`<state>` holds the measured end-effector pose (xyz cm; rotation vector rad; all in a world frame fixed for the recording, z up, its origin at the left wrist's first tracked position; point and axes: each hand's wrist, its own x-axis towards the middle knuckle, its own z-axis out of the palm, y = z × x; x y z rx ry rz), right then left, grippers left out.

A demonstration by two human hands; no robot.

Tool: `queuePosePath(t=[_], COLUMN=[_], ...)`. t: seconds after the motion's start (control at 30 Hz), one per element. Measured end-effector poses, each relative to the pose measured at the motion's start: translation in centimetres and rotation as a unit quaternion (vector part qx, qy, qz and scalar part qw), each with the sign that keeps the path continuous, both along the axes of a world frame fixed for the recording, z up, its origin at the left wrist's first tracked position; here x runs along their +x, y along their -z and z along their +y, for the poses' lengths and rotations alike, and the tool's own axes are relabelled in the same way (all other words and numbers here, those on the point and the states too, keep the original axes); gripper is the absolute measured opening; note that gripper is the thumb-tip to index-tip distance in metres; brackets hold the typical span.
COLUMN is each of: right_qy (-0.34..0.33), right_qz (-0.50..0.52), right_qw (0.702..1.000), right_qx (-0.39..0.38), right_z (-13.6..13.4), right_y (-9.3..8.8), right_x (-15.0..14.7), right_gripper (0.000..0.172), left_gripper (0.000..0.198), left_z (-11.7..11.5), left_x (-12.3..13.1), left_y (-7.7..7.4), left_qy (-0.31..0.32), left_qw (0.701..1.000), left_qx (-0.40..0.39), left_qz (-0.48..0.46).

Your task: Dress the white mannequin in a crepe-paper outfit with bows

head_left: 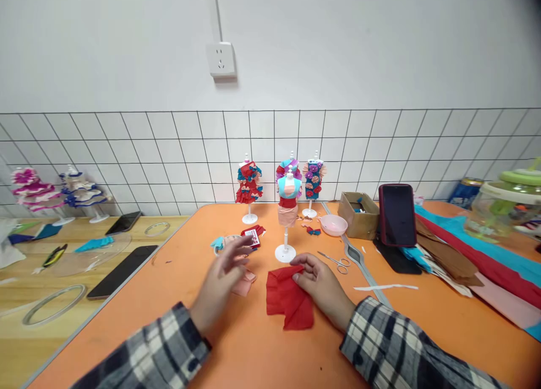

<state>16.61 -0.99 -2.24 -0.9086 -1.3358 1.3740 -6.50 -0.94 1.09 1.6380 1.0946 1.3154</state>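
A piece of red cloth (287,299) hangs from my right hand (323,284), its upper right edge pinched between thumb and fingers. My left hand (222,279) is slightly blurred, fingers apart and holding nothing, over a scrap of pink cloth (244,284). Just beyond my hands stands a small white dress form (287,211) on a round base, wrapped in light blue, red and pink cloth. Small scissors (337,260) lie to the right of the base. A red-and-white box (252,238) rests beyond my left fingertips.
Several dressed forms, one in red ruffles (249,186), stand near the tiled wall. Right of centre are a pink bowl (333,225), a cardboard box (359,217), an upright phone (397,215) and cloth strips (486,265). A wooden table (38,321) adjoins on the left.
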Motion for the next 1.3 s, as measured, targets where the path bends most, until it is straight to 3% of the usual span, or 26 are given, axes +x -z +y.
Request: queuePosePath(t=[0.07,0.13,0.23,0.33,0.4,0.53,0.7,0.83,0.97,1.17,1.3], right_qy=[-0.046,-0.081,-0.117,-0.098,-0.028,0.027,0.101,0.141,0.129,0.125,0.118], right_qz=[-0.012,-0.084,-0.209,-0.212,-0.149,-0.145,-0.24,-0.332,-0.396,-0.43,-0.426], right_qw=[0.999,0.991,0.949,0.933,0.957,0.963,0.94,0.902,0.881,0.866,0.86], right_qx=[0.007,0.063,0.205,0.273,0.248,0.224,0.221,0.236,0.225,0.223,0.253], right_z=[-0.4,-1.0,-1.1,0.8,3.1,7.7,9.7,9.7,9.7,9.6,9.0], right_y=[0.1,0.2,-0.2,-1.0,-1.3,-0.4,1.3,1.1,0.7,1.0,0.3], right_x=[0.3,0.2,-1.6,-5.8,-9.2,-13.3,-12.8,-12.6,-13.1,-12.6,-12.3], right_gripper=[0.036,0.034,0.028,0.026,0.024,0.021,0.019,0.009,0.002,0.009,0.009], left_gripper=[0.036,0.027,0.034,0.035,0.036,0.025,0.027,0.031,0.033,0.043,0.03], left_z=[1.8,3.5,5.1,5.5,5.6,6.0,6.2,6.1,5.8,5.4,5.3], left_x=[-4.8,-9.3,-12.9,-12.4,-11.3,-10.2,-10.4,-10.0,-9.8,-9.7,-9.8], left_y=[-0.9,-1.1,-0.5,0.6,1.3,2.1,2.6,2.5,2.0,1.8,1.8], left_qy=[-0.065,-0.093,-0.072,-0.001,0.018,0.022,-0.032,-0.044,-0.042,-0.025,-0.01], left_qw=[0.976,0.917,0.873,0.88,0.91,0.921,0.945,0.954,0.945,0.921,0.91], left_qx=[0.078,0.14,0.161,0.129,0.108,0.101,0.069,0.061,0.063,0.055,0.071], left_qz=[0.194,0.362,0.455,0.456,0.4,0.375,0.319,0.29,0.319,0.385,0.407])
